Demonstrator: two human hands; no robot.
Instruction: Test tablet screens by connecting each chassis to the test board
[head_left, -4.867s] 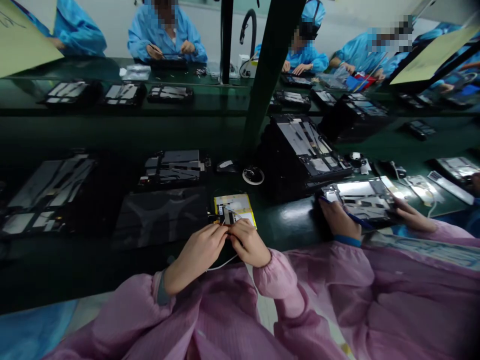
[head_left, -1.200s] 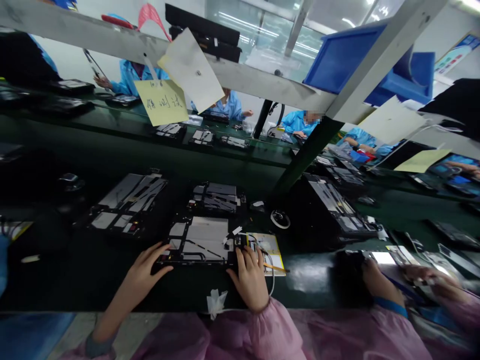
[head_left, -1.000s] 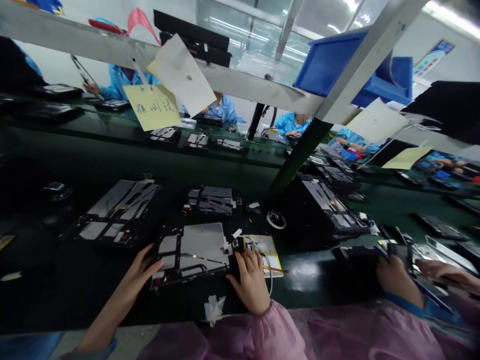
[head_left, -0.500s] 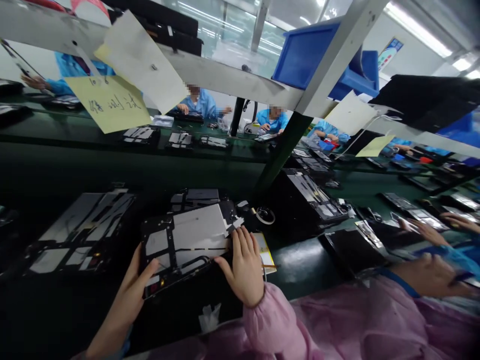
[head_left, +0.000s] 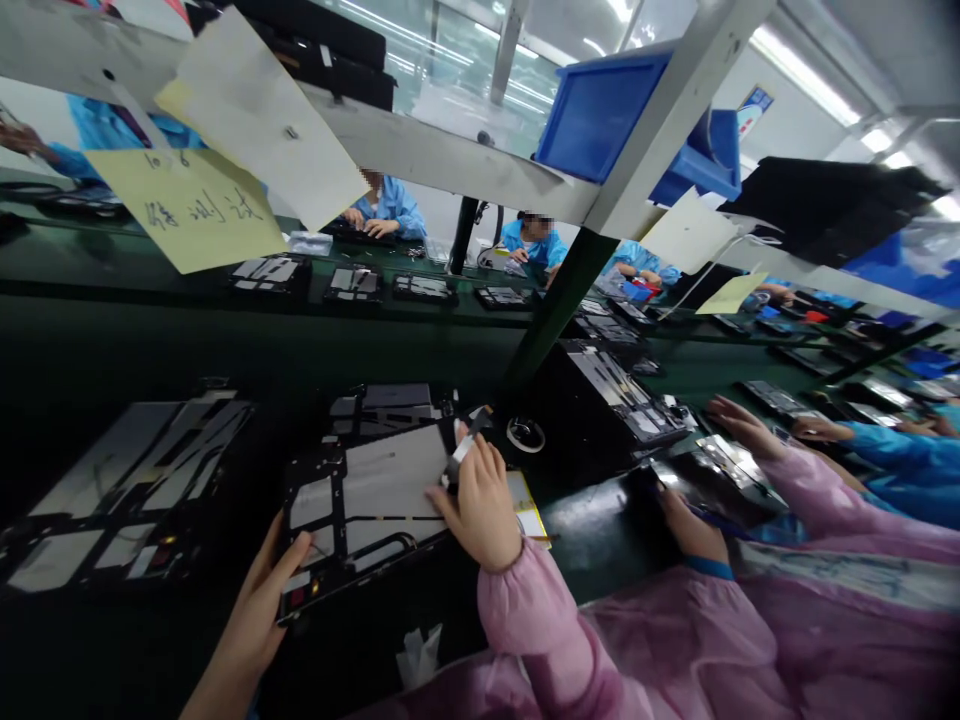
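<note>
An opened tablet [head_left: 394,470] with pale grey panels and dark cables lies tilted in front of me. My left hand [head_left: 262,585] grips its lower left corner, thumb on top and fingers underneath. Over the tablet's right end is my right hand [head_left: 480,495], in a pink sleeve. A shiny flat flex cable [head_left: 463,450] stands raised along the fingers of that hand, seemingly pinched near the index finger; the exact contact is hard to see. Under the right wrist shows a yellow-edged white sheet [head_left: 529,505].
More opened tablets lie left [head_left: 142,480] and behind [head_left: 390,400]. A roll of tape [head_left: 526,434] sits beside a black stack topped by a tablet [head_left: 622,390]. A post [head_left: 574,290] supports an overhead shelf with blue bins [head_left: 604,110]. A co-worker's hands [head_left: 694,530] are at the right.
My right hand has shifted slightly up and left, its fingers more bent, and the flex cable now stands up. The left hand keeps its hold. The neighbour's hands have moved.
</note>
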